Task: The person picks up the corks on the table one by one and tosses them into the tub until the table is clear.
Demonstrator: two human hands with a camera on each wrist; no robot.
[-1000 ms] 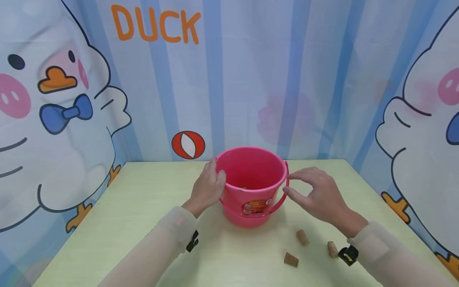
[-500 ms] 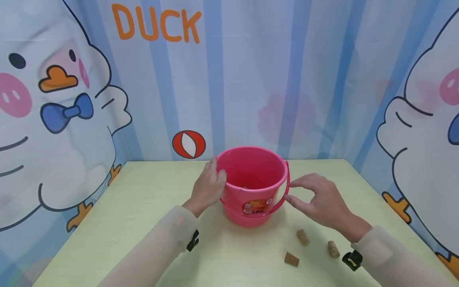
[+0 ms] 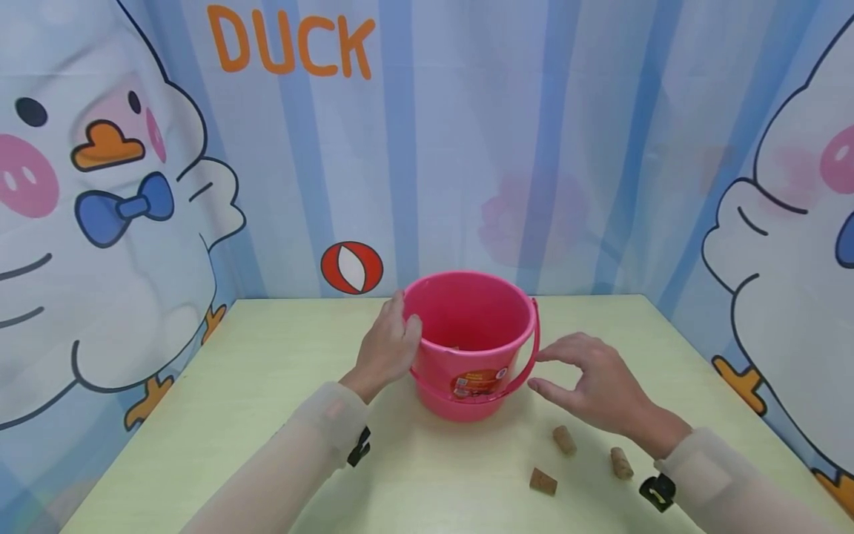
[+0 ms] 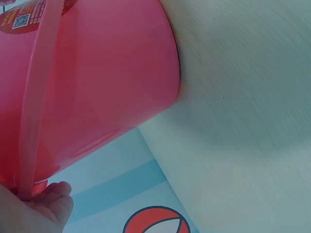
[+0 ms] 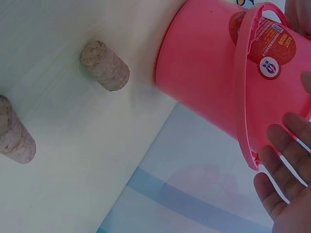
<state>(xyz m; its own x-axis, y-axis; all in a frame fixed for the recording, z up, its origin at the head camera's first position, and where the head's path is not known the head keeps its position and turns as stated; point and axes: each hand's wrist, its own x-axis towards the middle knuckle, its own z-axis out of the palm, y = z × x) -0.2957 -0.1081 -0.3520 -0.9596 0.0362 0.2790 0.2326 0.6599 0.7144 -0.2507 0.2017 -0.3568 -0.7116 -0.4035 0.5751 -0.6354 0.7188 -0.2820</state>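
A pink plastic bucket (image 3: 440,367) stands upright on the table, its pink handle (image 5: 241,82) hanging down across the front. My left hand (image 3: 388,347) grips the bucket's left rim, thumb over the edge. In the left wrist view, curled fingers (image 4: 60,194) show at the rim beside the handle's end. Right of the bucket, my right hand (image 3: 594,382) holds nothing; its thumb and fingers are spread apart close to the handle. The right wrist view shows its fingers (image 5: 277,170) straight. A small brownish bit shows inside the bucket, mostly hidden by the front wall.
Three corks lie in front of the bucket: an upper cork (image 3: 564,440), a right cork (image 3: 621,463) below my right wrist, and a darker cork (image 3: 543,481) nearest me. A duck-print curtain (image 3: 460,148) hangs behind the pale table (image 3: 280,356).
My right hand has moved slightly down and toward me along the handle, and its thumb and fingers have drifted off it. The left hand and bucket stay put.
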